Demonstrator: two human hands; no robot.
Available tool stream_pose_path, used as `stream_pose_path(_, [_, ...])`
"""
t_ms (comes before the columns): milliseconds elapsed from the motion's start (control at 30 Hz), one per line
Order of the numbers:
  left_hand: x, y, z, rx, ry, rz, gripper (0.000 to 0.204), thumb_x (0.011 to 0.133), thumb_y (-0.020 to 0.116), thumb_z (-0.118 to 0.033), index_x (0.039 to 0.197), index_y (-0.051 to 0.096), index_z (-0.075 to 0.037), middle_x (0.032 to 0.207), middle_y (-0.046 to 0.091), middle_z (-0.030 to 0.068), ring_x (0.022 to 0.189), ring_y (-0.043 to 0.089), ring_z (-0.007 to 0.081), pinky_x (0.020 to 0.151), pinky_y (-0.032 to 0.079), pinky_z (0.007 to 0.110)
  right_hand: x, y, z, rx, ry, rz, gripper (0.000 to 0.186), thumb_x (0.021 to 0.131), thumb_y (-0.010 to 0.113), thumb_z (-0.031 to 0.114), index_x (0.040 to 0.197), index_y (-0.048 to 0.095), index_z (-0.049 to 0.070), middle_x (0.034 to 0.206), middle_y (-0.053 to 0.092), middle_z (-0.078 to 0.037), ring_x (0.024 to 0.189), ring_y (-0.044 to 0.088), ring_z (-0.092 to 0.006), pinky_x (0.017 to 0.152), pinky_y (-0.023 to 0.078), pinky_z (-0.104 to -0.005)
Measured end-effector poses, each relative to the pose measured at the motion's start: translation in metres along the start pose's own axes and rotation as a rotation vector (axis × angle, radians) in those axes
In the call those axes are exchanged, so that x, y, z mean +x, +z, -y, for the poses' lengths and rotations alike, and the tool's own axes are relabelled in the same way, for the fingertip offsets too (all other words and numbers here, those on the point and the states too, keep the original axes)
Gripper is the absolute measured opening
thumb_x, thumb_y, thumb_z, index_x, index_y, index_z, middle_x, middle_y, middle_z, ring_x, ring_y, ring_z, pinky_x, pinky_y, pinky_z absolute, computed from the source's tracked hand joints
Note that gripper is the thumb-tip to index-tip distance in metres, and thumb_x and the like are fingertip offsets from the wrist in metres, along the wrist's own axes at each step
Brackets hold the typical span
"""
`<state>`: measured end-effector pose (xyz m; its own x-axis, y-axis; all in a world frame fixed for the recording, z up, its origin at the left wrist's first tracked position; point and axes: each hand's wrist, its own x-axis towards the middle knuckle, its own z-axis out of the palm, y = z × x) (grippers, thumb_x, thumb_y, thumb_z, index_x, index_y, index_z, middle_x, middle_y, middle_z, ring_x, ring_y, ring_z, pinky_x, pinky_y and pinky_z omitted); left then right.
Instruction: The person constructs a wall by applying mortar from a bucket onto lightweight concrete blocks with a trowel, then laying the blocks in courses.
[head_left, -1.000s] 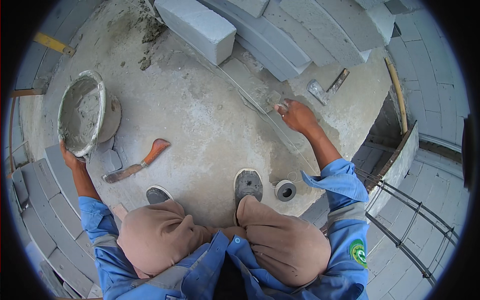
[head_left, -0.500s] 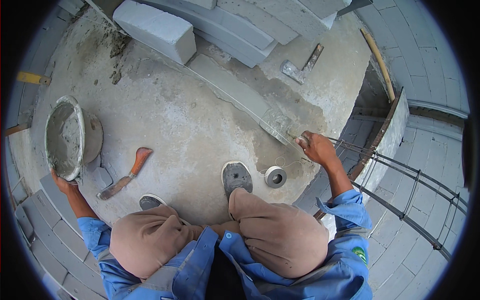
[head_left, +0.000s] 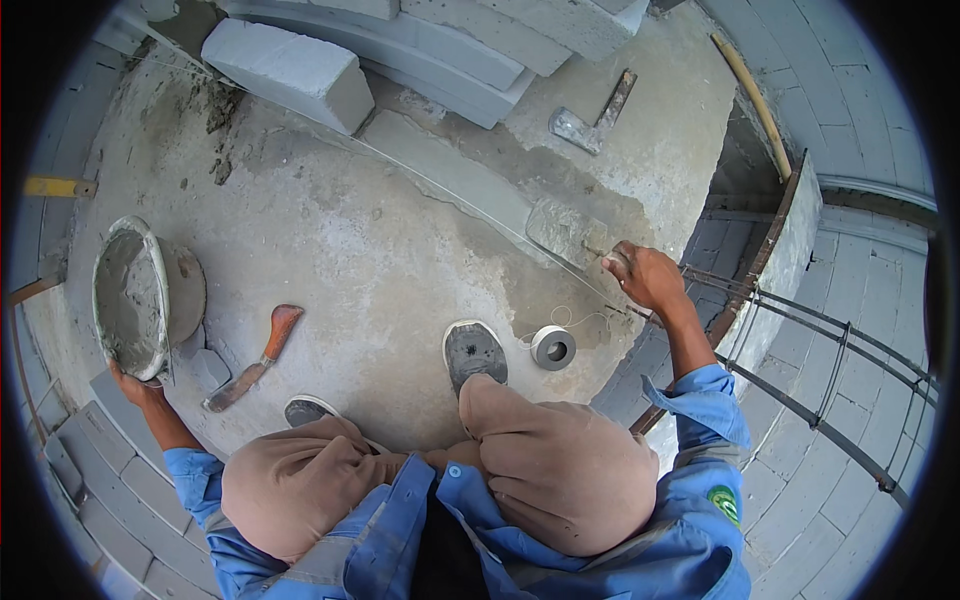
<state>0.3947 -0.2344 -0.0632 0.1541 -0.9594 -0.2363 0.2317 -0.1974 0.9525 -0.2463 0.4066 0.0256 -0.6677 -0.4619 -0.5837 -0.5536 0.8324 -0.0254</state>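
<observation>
At the right, my right hand (head_left: 648, 275) is closed round the handle of a trowel (head_left: 563, 230). The trowel's mortar-smeared blade lies at the near end of a flat grey mortar strip (head_left: 450, 180), close to a taut white string line (head_left: 470, 205). On the left, my left hand (head_left: 140, 385) grips the lower rim of a mortar bucket (head_left: 182, 290). That bucket leans with its mouth to the left and has wet grey mortar inside. Beyond the strip's far end sits a white block (head_left: 290, 75).
A machete-like knife with an orange handle (head_left: 284, 325) lies near my left shoe. A string spool (head_left: 553, 347) is beside my right shoe. A hammer (head_left: 592, 125) rests farther off, near stacked blocks (head_left: 450, 55). Steel rebar (head_left: 810, 420) crosses at the right, past the floor edge.
My right hand has moved the trowel slightly away and to the right, and more of its blade shows. The bucket sits a little lower in view. The view itself has shifted slightly.
</observation>
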Motion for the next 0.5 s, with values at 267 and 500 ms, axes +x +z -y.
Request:
stream_pose_path(267, [-0.003,0.006,-0.004,0.018,-0.017,0.01,0.055,0.105,0.051,-0.036,0.148,0.047,-0.003,0.15,0.053,0.0145,0.132,0.054,0.0357,0.111,0.046,0.052,0.014,-0.017,-0.003,-0.013,-0.007,-0.01,0.047,0.1,0.058,0.046,0.114,0.069,0.003,0.092,0.071,-0.026,0.093,0.068,-0.0457,0.082,0.052,-0.0535])
stream_pose_path(500, [-0.016,0.022,0.002,0.071,-0.004,-0.015,0.056,0.104,0.048,-0.037,0.149,0.046,-0.004,0.151,0.051,0.0142,0.133,0.053,0.037,0.111,0.045,0.054,0.029,-0.012,-0.006,0.026,-0.028,0.032,0.048,0.1,0.057,0.046,0.109,0.07,0.0,0.094,0.071,-0.027,0.093,0.068,-0.0453,0.083,0.052,-0.053])
